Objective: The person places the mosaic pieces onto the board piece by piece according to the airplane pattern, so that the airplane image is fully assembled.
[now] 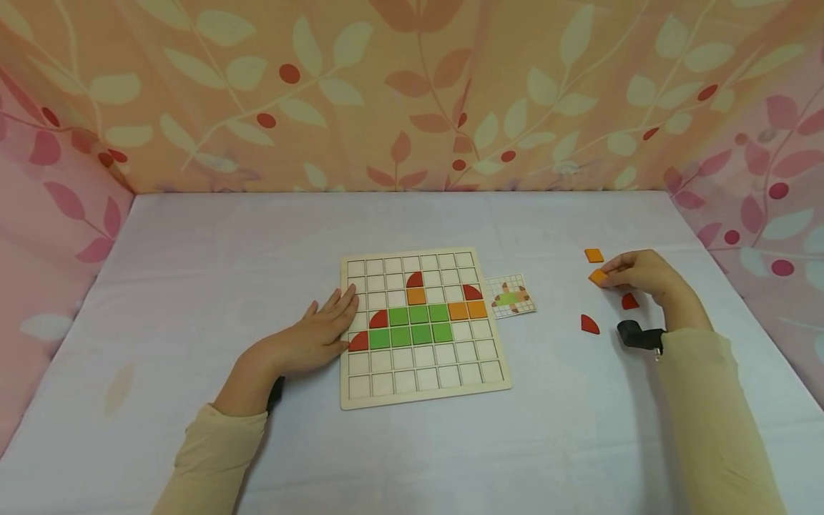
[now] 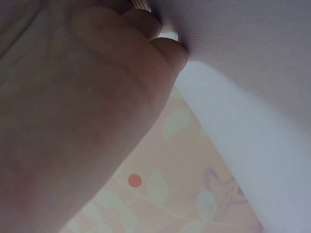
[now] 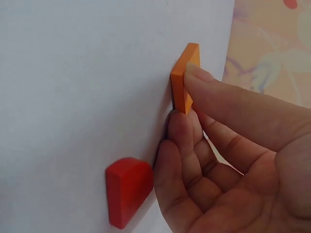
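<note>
My right hand (image 1: 646,275) pinches an orange square tile (image 1: 598,277) at the right of the table. In the right wrist view the thumb lies on the face of the orange tile (image 3: 181,80), with curled fingers below it. Two loose red quarter-circle tiles, one near (image 1: 629,301) and one farther front (image 1: 589,324), lie close by, and another orange square tile (image 1: 594,255) lies just behind. My left hand (image 1: 315,334) rests at the left edge of the gridded wooden board (image 1: 418,379), fingers extended, fingertips touching it. Its fingertips are mostly hidden in the left wrist view.
On the board sit several green squares (image 1: 420,334), three orange squares (image 1: 458,310) and several red quarter-circles (image 1: 378,319). A small printed pattern card (image 1: 511,295) lies against the board's right side. Leaf-patterned cloth (image 1: 412,93) stands behind the white-covered table (image 1: 257,229) and along both sides.
</note>
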Tool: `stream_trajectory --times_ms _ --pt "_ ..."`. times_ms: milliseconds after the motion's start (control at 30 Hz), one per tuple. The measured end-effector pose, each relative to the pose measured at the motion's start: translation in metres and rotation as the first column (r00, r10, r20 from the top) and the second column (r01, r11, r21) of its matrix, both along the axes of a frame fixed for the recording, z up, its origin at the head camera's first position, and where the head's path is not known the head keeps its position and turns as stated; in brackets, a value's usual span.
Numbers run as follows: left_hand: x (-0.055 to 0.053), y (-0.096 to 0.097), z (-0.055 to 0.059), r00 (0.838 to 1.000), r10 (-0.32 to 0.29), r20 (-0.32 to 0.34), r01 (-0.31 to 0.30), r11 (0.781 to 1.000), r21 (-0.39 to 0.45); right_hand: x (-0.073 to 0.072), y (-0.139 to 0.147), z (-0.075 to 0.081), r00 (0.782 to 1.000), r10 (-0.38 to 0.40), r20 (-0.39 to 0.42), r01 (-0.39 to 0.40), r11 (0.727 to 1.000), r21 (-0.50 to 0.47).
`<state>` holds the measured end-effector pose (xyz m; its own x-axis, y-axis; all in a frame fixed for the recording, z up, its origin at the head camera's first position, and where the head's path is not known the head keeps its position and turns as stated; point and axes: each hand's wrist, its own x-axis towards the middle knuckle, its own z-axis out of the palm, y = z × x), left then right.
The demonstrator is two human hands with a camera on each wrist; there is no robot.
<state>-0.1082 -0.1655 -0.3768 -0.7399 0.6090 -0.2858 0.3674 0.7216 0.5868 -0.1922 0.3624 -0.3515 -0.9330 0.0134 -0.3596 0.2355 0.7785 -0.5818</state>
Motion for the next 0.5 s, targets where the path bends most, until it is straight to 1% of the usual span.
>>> stream_trajectory --times_ms 267,500 --pt "-0.0002 -0.0005 -0.0012 1.000 -0.003 -0.005 0.003 1.000 -0.001 0.0008 -0.0050 -0.0007 0.999 0.043 0.013 -0.043 0.999 0.009" --pt "0.0001 -0.0002 -0.0011 1.000 0.007 0.000 -0.007 1.000 -0.005 0.0045 -0.0097 -0.0002 0.998 0.061 -0.005 -0.061 0.998 0.016"
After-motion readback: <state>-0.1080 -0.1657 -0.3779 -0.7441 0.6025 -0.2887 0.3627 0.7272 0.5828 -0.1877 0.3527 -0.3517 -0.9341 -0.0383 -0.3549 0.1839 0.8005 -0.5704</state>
